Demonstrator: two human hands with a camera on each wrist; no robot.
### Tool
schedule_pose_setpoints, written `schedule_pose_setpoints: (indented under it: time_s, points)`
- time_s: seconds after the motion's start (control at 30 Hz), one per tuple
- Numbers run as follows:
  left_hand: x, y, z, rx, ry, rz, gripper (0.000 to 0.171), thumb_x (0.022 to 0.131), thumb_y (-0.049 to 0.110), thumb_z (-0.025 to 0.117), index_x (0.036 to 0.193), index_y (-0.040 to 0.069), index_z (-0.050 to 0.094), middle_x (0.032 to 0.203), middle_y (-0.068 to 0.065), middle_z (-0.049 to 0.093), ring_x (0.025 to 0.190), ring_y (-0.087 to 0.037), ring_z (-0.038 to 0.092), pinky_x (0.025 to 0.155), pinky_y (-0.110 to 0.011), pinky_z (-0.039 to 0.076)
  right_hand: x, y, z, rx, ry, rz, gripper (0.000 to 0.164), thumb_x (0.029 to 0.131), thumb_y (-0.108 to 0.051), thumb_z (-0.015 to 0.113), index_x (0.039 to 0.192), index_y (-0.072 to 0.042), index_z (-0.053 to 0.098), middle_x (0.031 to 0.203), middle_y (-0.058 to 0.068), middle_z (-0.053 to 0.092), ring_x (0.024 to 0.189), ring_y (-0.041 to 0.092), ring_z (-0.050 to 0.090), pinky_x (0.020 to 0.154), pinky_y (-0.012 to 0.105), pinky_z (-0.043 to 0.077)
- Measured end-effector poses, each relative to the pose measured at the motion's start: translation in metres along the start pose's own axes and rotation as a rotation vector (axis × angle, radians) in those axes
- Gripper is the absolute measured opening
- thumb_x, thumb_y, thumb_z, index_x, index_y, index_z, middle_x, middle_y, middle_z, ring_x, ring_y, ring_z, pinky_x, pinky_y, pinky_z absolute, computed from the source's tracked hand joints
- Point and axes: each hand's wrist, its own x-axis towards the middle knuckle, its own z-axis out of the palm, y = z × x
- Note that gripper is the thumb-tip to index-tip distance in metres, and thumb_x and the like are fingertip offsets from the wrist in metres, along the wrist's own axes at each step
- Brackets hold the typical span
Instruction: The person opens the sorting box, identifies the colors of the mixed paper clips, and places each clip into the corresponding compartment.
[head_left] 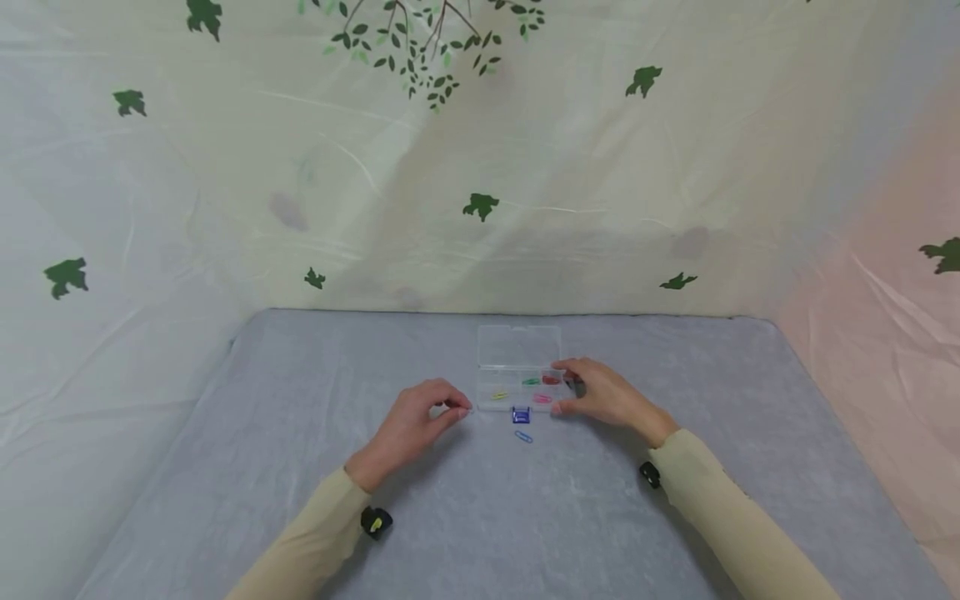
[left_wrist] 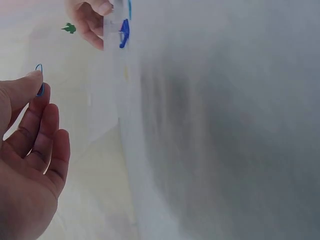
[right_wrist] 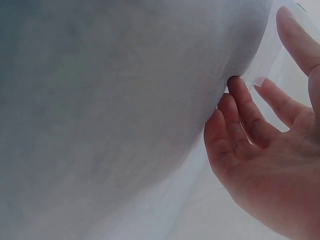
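A clear plastic box (head_left: 519,345) stands on the table with its lid raised at the back and a blue clasp (head_left: 521,415) on its front edge. Green (head_left: 531,382), red (head_left: 551,380), yellow (head_left: 499,396) and pink (head_left: 542,399) paper clips lie in separate compartments. Between thumb and index finger, my left hand (head_left: 422,421) pinches a blue paper clip (left_wrist: 40,92), just left of the box's front corner. My right hand (head_left: 603,396) holds the box's right side, thumb at the front corner and index finger near the hinge. Its other fingers rest on the cloth.
Another blue paper clip (head_left: 523,436) lies on the grey cloth (head_left: 570,525) in front of the clasp. Pale sheeting (head_left: 555,192) with green leaf prints rises behind the table and along both sides. A small black device sits at each wrist.
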Motion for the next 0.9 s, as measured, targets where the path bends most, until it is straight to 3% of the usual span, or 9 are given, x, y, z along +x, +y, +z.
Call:
schedule_pose_setpoints:
  time_s: [0.5,0.9]
  points:
    - [0.030,0.012,0.013,0.004,0.122,0.037,0.006,0.095,0.010,0.076,0.099,0.013,0.078,0.097,0.004,0.073,0.098,-0.017,0.067,0.087,-0.040,0.056,0.005,0.005,-0.001,0.010,-0.005,-0.012,0.076,0.086,-0.035,0.086,0.146,0.000,0.055,0.134,0.019,0.062,0.121,0.035,0.059,0.105,0.056,0.047]
    - [0.058,0.002,0.029,-0.004,0.088,-0.033,0.007,0.097,0.010,0.075,0.103,0.012,0.077,0.103,0.001,0.073,0.102,-0.019,0.066,0.091,-0.042,0.056,0.020,0.016,-0.006,0.011,-0.021,-0.025,0.076,0.087,-0.037,0.086,0.146,-0.001,0.055,0.131,0.018,0.063,0.119,0.033,0.059,0.104,0.055,0.048]
